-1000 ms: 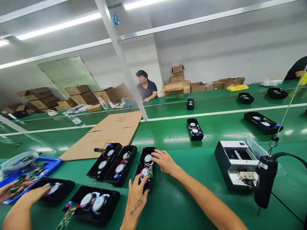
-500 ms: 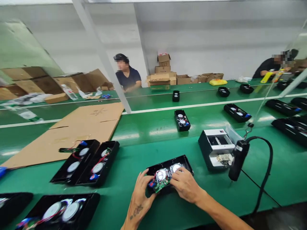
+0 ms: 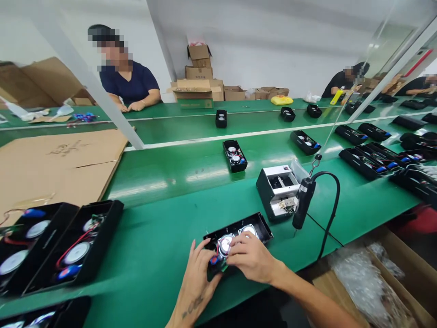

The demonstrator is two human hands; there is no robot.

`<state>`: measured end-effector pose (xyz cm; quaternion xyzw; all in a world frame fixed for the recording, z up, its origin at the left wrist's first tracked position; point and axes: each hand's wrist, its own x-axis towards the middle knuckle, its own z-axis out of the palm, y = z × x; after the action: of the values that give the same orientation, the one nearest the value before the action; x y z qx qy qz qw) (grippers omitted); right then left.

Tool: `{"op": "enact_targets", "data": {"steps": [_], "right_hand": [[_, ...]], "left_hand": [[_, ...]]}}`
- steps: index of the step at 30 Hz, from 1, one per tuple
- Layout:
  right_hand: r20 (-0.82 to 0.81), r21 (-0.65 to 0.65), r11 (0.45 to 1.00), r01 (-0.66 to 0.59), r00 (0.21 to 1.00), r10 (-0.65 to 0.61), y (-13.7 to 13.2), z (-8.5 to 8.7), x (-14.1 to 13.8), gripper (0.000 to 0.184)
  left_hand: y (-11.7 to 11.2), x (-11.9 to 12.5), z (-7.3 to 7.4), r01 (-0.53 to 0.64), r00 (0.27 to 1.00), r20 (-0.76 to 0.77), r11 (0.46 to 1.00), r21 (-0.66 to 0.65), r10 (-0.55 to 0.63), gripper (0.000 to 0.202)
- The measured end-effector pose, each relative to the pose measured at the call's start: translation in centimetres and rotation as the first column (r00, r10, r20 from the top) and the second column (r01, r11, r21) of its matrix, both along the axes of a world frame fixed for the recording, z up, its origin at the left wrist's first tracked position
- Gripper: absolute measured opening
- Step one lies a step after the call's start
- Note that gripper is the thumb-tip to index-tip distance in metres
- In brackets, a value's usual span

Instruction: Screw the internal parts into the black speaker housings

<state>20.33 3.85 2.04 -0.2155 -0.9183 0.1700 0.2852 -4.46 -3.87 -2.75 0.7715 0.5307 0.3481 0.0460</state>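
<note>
A black speaker housing (image 3: 254,225) with two round silver drivers lies near the front edge of the green bench (image 3: 164,237). My left hand (image 3: 197,273) grips its left end, thumb up against the side. My right hand (image 3: 251,257) lies over the middle of the housing, fingers curled down onto the parts inside, where red wires and a small blue part show. What the fingertips pinch is hidden.
Two more open speaker housings (image 3: 73,248) lie at left beside flat cardboard (image 3: 58,159). A white box device (image 3: 278,189) and a hanging black electric screwdriver (image 3: 303,202) stand right of my hands. More housings ride the belt (image 3: 235,156). Other people sit across the table (image 3: 128,79).
The view has swung right and nearer. My hands drew the housing closer to the front edge, and my right hand slid from its right end onto the middle.
</note>
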Motion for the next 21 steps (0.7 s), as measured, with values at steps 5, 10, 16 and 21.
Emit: {"op": "enact_targets", "data": {"steps": [5,10,16,21], "right_hand": [[0.178,-0.083,0.996,0.033,0.984,-0.018,1.9,2.6,2.4,0.026],[0.492,-0.073,0.997,-0.017,0.869,0.051,1.2,4.7,2.5,0.028],[0.543,-0.148,0.988,-0.051,0.831,0.124,1.4,5.2,1.2,0.031],[0.519,-0.139,0.986,-0.093,0.841,0.153,1.0,4.8,1.5,0.021]], "left_hand": [[-0.1,0.7,0.2,0.017,0.990,-0.140,1.000,-0.016,-0.019,0.048],[0.0,2.5,1.3,0.011,0.974,-0.226,1.000,-0.024,-0.016,0.047],[0.9,2.7,1.4,0.074,0.968,-0.236,0.996,-0.050,-0.083,0.035],[1.0,3.2,2.1,0.059,0.963,-0.260,0.996,-0.067,-0.075,0.035]]}}
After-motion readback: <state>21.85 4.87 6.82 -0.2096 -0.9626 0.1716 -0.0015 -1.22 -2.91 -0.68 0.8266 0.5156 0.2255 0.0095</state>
